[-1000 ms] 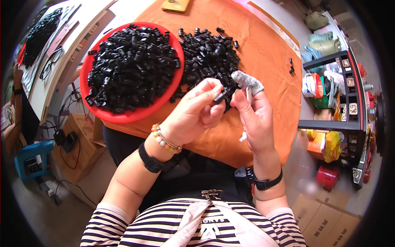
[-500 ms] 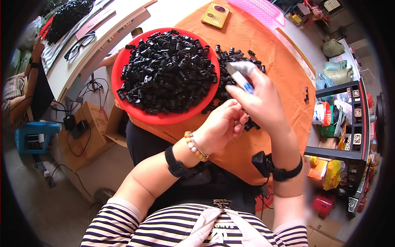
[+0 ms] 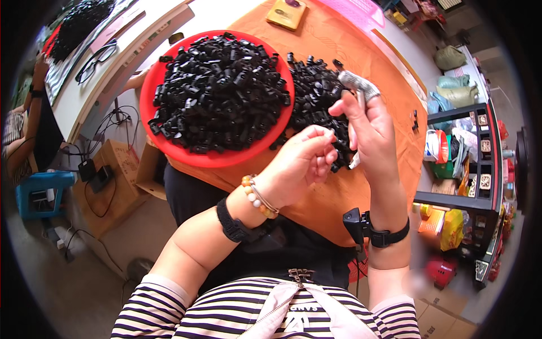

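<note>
My left hand (image 3: 302, 169) is closed, thumb pressed to its curled fingers beside the red basin; anything in its pinch is too small to make out. To its right my right hand (image 3: 370, 133) is raised with fingers bent around a slim white object (image 3: 354, 161), mostly hidden in the palm, its kind unclear. A whitish-grey wrap (image 3: 361, 85) covers a fingertip of that hand. Small black plastic pieces, resembling cord stoppers, fill the red basin (image 3: 148, 107) in a heap. More of these black pieces (image 3: 313, 85) lie in a loose pile behind and between my hands.
An orange cloth (image 3: 389, 73) covers the table. A yellow case (image 3: 287, 14) and a pink plastic basket (image 3: 361, 10) are at the back. A few black bits (image 3: 415, 121) lie right. Another person's arm (image 3: 36, 93) shows left, near a blue stool (image 3: 42, 195). Shelving (image 3: 463, 200) stands right.
My right hand has turned more upright and shifted slightly right; the white object with blue on it, visible before, is now mostly hidden. My left hand stays closed. The view has shifted slightly.
</note>
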`<state>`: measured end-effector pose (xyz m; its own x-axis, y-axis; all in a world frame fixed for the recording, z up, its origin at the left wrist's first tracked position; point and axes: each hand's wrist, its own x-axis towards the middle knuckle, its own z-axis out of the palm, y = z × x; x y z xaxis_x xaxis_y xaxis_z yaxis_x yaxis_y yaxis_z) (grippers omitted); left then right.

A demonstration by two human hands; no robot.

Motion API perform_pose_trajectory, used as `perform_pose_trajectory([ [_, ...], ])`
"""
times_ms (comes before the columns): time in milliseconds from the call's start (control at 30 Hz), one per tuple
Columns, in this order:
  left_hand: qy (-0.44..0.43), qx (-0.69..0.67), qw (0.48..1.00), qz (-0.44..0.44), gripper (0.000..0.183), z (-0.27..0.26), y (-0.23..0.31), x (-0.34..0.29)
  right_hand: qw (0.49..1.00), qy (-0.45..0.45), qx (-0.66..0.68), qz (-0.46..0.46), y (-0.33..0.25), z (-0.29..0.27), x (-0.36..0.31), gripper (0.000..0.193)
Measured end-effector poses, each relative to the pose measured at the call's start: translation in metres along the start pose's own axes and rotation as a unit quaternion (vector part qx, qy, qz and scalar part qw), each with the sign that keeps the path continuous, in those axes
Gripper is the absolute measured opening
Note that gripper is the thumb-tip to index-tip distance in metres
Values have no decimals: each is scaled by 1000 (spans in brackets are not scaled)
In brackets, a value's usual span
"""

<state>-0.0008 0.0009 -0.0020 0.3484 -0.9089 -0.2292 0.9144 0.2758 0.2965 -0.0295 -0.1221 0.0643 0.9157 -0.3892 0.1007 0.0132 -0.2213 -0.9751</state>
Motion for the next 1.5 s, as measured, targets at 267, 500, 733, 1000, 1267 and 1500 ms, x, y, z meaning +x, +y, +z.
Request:
perform_pose_trajectory([
  [267,28,38,993,112,8,2,12,2,989,104,-106,2,59,-51,-67,33],
  [500,20,91,990,110,8,-2,7,6,977,128,-167,-21,67,-26,-103,50],
  [733,28,122,989,84,7,-1,3,3,960,128,-243,-56,72,-21,-86,47],
  [1000,41,182,981,47,5,5,0,0,987,124,95,40,33,-39,-82,54],
  [1267,-29,198,980,-4,15,8,-8,0,990,88,111,6,14,-32,-82,57],
  [1500,-87,181,980,3,14,8,-7,-2,987,55,148,0,18,-35,-79,59],
])
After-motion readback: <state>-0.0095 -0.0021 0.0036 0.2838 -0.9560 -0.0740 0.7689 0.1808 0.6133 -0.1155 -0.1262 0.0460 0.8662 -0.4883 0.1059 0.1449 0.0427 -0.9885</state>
